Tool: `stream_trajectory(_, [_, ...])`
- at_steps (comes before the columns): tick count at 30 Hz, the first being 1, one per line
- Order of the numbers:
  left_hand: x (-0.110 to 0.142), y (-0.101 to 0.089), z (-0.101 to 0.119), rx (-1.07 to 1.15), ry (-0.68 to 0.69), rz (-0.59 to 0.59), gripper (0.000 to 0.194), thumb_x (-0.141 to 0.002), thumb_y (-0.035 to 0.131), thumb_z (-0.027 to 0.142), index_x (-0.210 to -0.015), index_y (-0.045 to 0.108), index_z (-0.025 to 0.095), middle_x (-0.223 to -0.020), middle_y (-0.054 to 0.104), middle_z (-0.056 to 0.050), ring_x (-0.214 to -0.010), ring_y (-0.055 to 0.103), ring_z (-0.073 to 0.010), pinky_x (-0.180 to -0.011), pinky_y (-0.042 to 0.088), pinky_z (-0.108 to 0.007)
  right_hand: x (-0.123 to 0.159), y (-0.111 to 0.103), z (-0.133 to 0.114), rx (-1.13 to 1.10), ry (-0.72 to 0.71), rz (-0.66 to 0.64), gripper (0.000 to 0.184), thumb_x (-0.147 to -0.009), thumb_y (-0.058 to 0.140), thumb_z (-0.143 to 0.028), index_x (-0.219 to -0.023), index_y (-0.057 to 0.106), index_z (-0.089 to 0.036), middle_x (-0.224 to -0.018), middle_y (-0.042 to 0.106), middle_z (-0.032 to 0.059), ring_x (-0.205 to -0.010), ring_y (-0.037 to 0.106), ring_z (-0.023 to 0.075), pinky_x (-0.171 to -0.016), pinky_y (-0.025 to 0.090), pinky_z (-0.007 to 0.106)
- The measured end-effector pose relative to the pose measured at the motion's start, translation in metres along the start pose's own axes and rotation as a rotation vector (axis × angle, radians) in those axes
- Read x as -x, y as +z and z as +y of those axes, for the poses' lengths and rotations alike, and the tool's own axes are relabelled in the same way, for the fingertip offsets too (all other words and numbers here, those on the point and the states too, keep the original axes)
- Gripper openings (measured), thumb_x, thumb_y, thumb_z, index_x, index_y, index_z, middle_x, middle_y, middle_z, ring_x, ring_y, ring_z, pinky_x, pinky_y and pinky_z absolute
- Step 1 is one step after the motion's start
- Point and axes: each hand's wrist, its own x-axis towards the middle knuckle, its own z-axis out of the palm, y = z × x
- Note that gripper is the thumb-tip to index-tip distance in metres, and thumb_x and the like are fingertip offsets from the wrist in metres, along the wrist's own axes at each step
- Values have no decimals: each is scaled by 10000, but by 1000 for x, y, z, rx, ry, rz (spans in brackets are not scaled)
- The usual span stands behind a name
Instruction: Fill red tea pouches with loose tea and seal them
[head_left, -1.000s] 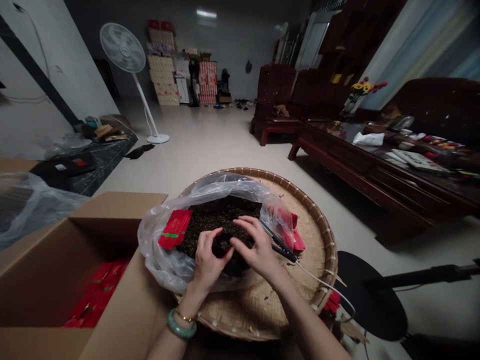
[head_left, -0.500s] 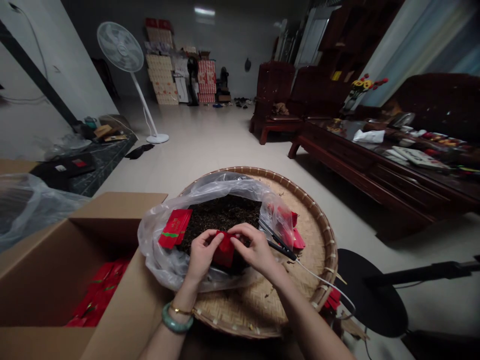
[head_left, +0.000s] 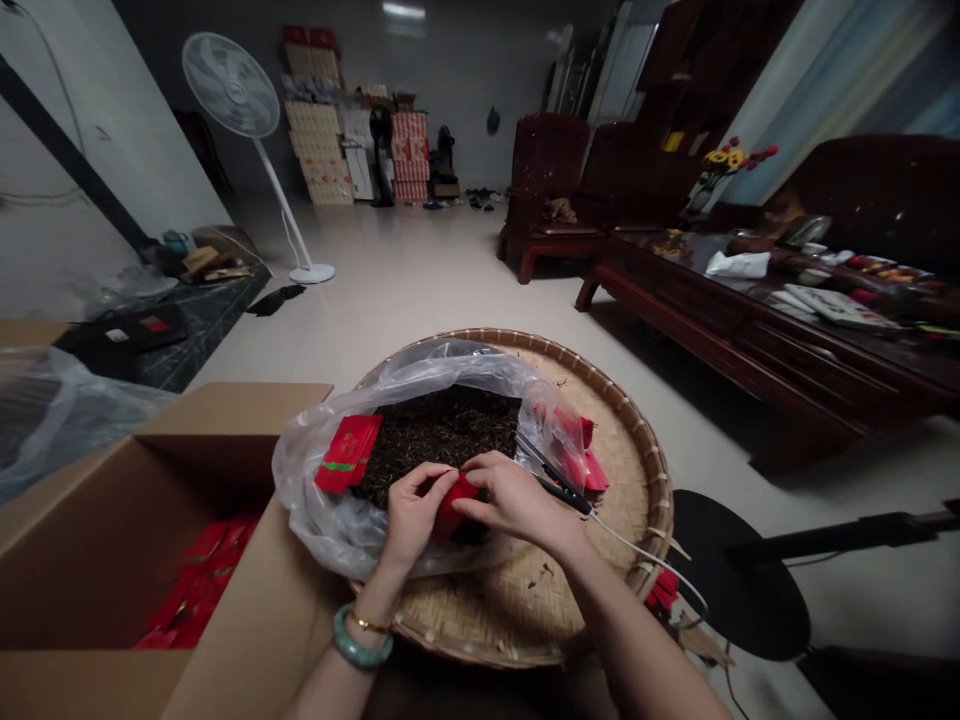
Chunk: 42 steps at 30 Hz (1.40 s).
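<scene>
While curled at red packet (head_left: 450, 518), left hand (head_left: 412, 515) opposite right hand (head_left: 514, 497).

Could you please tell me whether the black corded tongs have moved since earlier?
No, the black corded tongs keep their place within the round bamboo tray.

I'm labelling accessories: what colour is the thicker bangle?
Green bangle, mottled with paler patches; the head view shows it.

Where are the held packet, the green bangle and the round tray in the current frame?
Held packet (head_left: 448, 512): head view, its red front below the fingertips.
Green bangle (head_left: 361, 656): head view, near side of its band.
Round tray (head_left: 661, 490): head view, its right rim.
</scene>
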Motion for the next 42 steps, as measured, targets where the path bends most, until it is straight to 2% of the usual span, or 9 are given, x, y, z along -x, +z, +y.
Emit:
stream_trajectory(5, [-1,0,2,75,-88,-40,166,-680,695,304,-761,691,160,-759,705,-32,-728,630,-164,-703,500,-255,-4,-2,7,13,4,12,194,-858,581,-303,-752,696,-187,-841,656,44,-797,590,167,-699,428,254])
stream_trajectory(9, [-5,-5,0,289,-347,-243,420,-607,770,316,-970,654,141,-847,718,-58,-773,656,-182,-685,518,-265,-3,-2,12,-135,74,120,126,-814,630,-242,-726,682,-167,-739,649,21,-683,580,138,-609,403,228])
stream_trajectory(11, [-5,-7,0,350,-429,-322,414,-606,781,320,-947,654,121,-796,717,-55,-717,656,-164,-658,515,-247,-4,1,15,-256,127,201,52,-767,664,-221,-760,672,-170,-724,658,4,-664,582,134,-596,406,224])
stream_trajectory(14, [-4,-8,1,410,-479,-320,362,-589,802,311,-850,649,111,-725,706,-35,-642,640,-127,-631,502,-213,-5,9,20,-449,223,293,145,-726,684,-241,-855,660,-177,-737,677,-4,-633,587,130,-570,426,221])
stream_trajectory(17, [-2,-6,3,443,-524,-301,372,-577,811,324,-823,624,118,-684,692,-15,-554,605,-96,-554,471,-183,-5,12,22,-466,202,289,95,-776,635,-257,-804,681,-179,-736,688,10,-654,602,138,-599,438,232])
stream_trajectory(21, [-1,-3,1,376,-479,-287,377,-644,751,405,-870,624,133,-640,661,11,-499,555,-79,-491,418,-166,-2,6,20,-335,114,281,114,-809,619,-252,-763,698,-184,-750,674,20,-692,599,141,-641,430,240])
stream_trajectory(27, [-1,1,-2,69,-189,-237,316,-758,615,426,-894,688,151,-822,701,-39,-705,606,-139,-614,461,-205,0,2,19,-222,49,115,147,-822,627,-253,-718,704,-183,-752,624,22,-709,579,135,-637,414,233])
stream_trajectory(34, [1,3,-1,178,-312,-163,357,-616,730,418,-804,668,121,-639,678,-13,-558,584,-122,-543,459,-209,1,4,20,-262,92,233,55,-773,674,-192,-721,674,-173,-730,633,8,-688,572,127,-617,399,217])
stream_trajectory(42, [4,4,-5,190,-245,-62,233,-632,740,352,-706,680,138,-646,664,-3,-578,560,-115,-557,446,-200,6,-1,18,-111,47,36,234,-823,628,-342,-664,629,-170,-645,544,-17,-619,508,114,-561,334,218])
